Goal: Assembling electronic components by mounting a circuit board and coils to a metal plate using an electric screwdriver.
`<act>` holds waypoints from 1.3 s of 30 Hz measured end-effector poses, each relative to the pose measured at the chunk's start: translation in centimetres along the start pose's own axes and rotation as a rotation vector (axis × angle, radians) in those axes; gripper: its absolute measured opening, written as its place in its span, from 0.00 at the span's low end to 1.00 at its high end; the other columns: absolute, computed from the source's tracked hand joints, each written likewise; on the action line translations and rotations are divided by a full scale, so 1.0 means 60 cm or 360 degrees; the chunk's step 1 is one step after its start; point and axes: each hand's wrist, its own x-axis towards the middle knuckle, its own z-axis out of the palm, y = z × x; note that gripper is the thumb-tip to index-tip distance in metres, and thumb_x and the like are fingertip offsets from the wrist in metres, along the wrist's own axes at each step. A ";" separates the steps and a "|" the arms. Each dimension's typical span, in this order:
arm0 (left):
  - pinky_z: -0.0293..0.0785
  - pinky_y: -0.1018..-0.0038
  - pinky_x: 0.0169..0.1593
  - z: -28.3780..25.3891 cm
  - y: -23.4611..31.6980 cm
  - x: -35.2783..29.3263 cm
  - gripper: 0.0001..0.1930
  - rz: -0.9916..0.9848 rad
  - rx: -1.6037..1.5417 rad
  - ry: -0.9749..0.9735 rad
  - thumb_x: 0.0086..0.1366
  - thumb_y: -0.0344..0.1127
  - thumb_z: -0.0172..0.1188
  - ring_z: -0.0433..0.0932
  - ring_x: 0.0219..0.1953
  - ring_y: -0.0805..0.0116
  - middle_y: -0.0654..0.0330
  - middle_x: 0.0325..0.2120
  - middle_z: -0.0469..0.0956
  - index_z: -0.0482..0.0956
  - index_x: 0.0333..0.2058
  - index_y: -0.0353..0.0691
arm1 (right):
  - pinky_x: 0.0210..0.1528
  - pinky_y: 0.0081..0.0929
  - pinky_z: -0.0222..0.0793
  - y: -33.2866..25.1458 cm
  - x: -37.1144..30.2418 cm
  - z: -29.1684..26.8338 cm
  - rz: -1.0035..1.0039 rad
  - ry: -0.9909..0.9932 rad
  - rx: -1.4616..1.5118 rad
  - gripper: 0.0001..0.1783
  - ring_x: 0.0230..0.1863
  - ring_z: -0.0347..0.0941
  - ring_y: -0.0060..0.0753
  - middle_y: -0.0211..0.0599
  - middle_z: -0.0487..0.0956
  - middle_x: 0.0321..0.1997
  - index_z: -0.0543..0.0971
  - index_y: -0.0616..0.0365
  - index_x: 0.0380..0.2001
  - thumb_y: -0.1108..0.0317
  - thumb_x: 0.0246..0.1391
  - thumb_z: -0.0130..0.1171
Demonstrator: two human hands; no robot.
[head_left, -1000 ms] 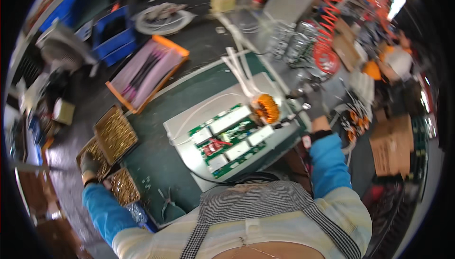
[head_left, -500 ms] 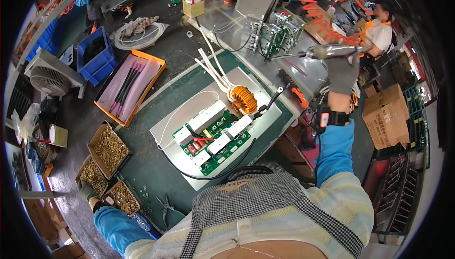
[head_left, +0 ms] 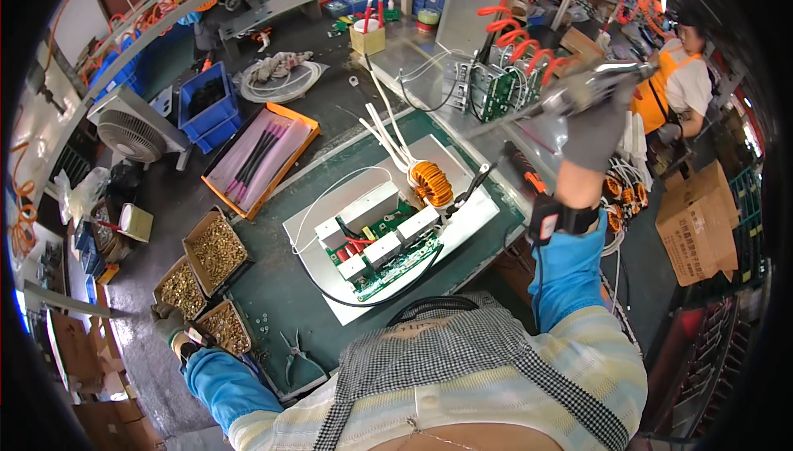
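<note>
My right hand [head_left: 596,135], in a grey glove, is raised on the right and wrapped round a silver air screwdriver [head_left: 607,79]; its long bit points left, smeared by motion. At the left table edge, my gloved left hand [head_left: 169,322] has its fingers curled beside a small box of brass-coloured screws [head_left: 181,288]. What those fingers hold, if anything, is too small to see. Between my arms lies a green circuit board [head_left: 396,263] with white blocks, on a pale metal plate [head_left: 330,301]. A copper-wound ring coil [head_left: 431,183] with white leads stands at the board's far side.
Two more boxes of small metal parts, one larger [head_left: 216,246] and one nearer [head_left: 225,327], flank the left hand. Pliers [head_left: 299,358] lie near the front edge. An orange-rimmed tray [head_left: 277,172] holds dark leads. A coiled orange hose [head_left: 516,38] hangs right. A co-worker [head_left: 681,79] stands beyond.
My left hand has drawn back from inside the screw box to its near outer edge, fingers curled. My right hand swings the screwdriver, now blurred. The whole view has shifted slightly.
</note>
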 end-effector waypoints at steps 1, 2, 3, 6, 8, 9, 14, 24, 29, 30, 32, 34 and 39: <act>0.60 0.82 0.19 0.016 -0.004 -0.027 0.08 0.0025 -0.0012 -0.0087 0.68 0.34 0.55 0.61 0.18 0.79 0.70 0.18 0.63 0.72 0.29 0.42 | 0.49 0.47 0.74 -0.014 0.015 0.003 -0.0082 0.0000 0.0206 0.25 0.47 0.76 0.42 0.41 0.79 0.49 0.75 0.55 0.50 0.48 0.59 0.59; 0.59 0.83 0.19 0.037 -0.012 -0.059 0.07 -0.0020 -0.0026 -0.0268 0.68 0.34 0.55 0.59 0.17 0.81 0.71 0.17 0.61 0.72 0.29 0.42 | 0.54 0.49 0.71 -0.021 0.029 0.006 -0.0288 -0.0068 0.0219 0.27 0.52 0.74 0.42 0.40 0.77 0.53 0.74 0.55 0.53 0.49 0.58 0.61; 0.56 0.84 0.19 0.059 -0.039 -0.084 0.06 -0.0039 0.0042 -0.0369 0.68 0.33 0.56 0.57 0.17 0.82 0.72 0.17 0.60 0.72 0.31 0.42 | 0.57 0.49 0.68 -0.022 0.040 0.008 -0.0380 -0.0153 0.0308 0.29 0.54 0.73 0.41 0.39 0.76 0.56 0.73 0.55 0.55 0.50 0.56 0.63; 0.55 0.84 0.18 0.148 -0.164 -0.169 0.05 -0.0064 0.0075 -0.0501 0.70 0.34 0.55 0.63 0.24 0.81 0.68 0.26 0.67 0.74 0.38 0.40 | 0.59 0.44 0.65 -0.016 0.057 0.011 -0.0237 -0.0879 0.0917 0.36 0.55 0.70 0.37 0.34 0.73 0.57 0.69 0.53 0.60 0.53 0.51 0.69; 0.57 0.84 0.18 0.214 -0.275 -0.233 0.07 -0.0428 0.0036 -0.0750 0.71 0.35 0.53 0.61 0.22 0.81 0.70 0.24 0.63 0.69 0.33 0.42 | 0.54 0.37 0.64 -0.004 0.051 0.012 -0.0034 -0.1286 0.0928 0.38 0.51 0.70 0.32 0.30 0.74 0.53 0.67 0.50 0.62 0.54 0.50 0.70; 0.56 0.84 0.19 0.241 -0.332 -0.272 0.08 -0.0392 0.0090 -0.0659 0.72 0.36 0.51 0.59 0.22 0.81 0.71 0.22 0.59 0.67 0.32 0.44 | 0.52 0.34 0.64 0.007 0.046 0.013 0.0007 -0.1314 0.0853 0.40 0.48 0.70 0.30 0.28 0.74 0.52 0.67 0.49 0.64 0.55 0.49 0.71; 0.57 0.89 0.21 0.334 -0.621 -0.434 0.06 -0.0748 0.0359 -0.0721 0.72 0.36 0.53 0.55 0.22 0.85 0.74 0.23 0.57 0.69 0.43 0.43 | 0.51 0.37 0.64 0.059 0.033 0.023 0.0047 -0.0934 0.1119 0.31 0.45 0.69 0.27 0.26 0.73 0.48 0.71 0.48 0.56 0.58 0.49 0.69; 0.60 0.89 0.25 0.366 -0.952 -0.591 0.15 -0.1163 0.0959 -0.0704 0.71 0.42 0.55 0.61 0.28 0.81 0.68 0.31 0.69 0.72 0.49 0.40 | 0.49 0.31 0.67 0.058 -0.013 -0.018 0.0452 -0.0434 0.0938 0.25 0.41 0.68 0.26 0.34 0.70 0.46 0.69 0.57 0.53 0.69 0.49 0.58; 0.57 0.87 0.23 0.355 -0.997 -0.621 0.20 -0.0838 0.1283 -0.0577 0.67 0.53 0.58 0.59 0.22 0.83 0.70 0.25 0.67 0.73 0.40 0.41 | 0.49 0.34 0.66 0.077 -0.009 -0.047 0.0468 -0.0450 0.0758 0.25 0.40 0.67 0.27 0.35 0.70 0.46 0.70 0.54 0.54 0.68 0.50 0.57; 0.57 0.86 0.22 0.355 -1.006 -0.624 0.21 -0.0771 0.1376 -0.0558 0.65 0.55 0.60 0.59 0.21 0.84 0.71 0.24 0.67 0.73 0.36 0.41 | 0.50 0.35 0.66 0.081 -0.007 -0.053 0.0531 -0.0454 0.0803 0.24 0.40 0.67 0.27 0.36 0.71 0.46 0.70 0.55 0.53 0.69 0.51 0.57; 0.56 0.86 0.22 0.355 -1.022 -0.630 0.19 -0.0600 0.1444 -0.0414 0.66 0.54 0.59 0.58 0.20 0.83 0.70 0.23 0.67 0.72 0.34 0.42 | 0.51 0.37 0.67 0.089 -0.002 -0.065 0.0658 -0.0463 0.0836 0.22 0.41 0.69 0.28 0.38 0.72 0.46 0.71 0.56 0.52 0.69 0.52 0.55; 0.56 0.85 0.22 0.355 -1.039 -0.635 0.18 -0.0436 0.1471 -0.0313 0.68 0.52 0.58 0.58 0.20 0.83 0.70 0.22 0.66 0.71 0.32 0.42 | 0.52 0.39 0.70 0.094 -0.002 -0.074 0.0786 -0.0369 0.0745 0.19 0.41 0.72 0.31 0.40 0.75 0.44 0.72 0.61 0.50 0.68 0.55 0.53; 0.65 0.84 0.28 0.358 -1.059 -0.642 0.15 0.0224 0.1794 -0.0334 0.69 0.43 0.60 0.66 0.24 0.82 0.68 0.25 0.73 0.77 0.38 0.34 | 0.54 0.39 0.73 0.121 0.000 -0.077 0.0969 0.0004 0.0631 0.16 0.43 0.75 0.31 0.41 0.77 0.41 0.73 0.65 0.47 0.67 0.58 0.52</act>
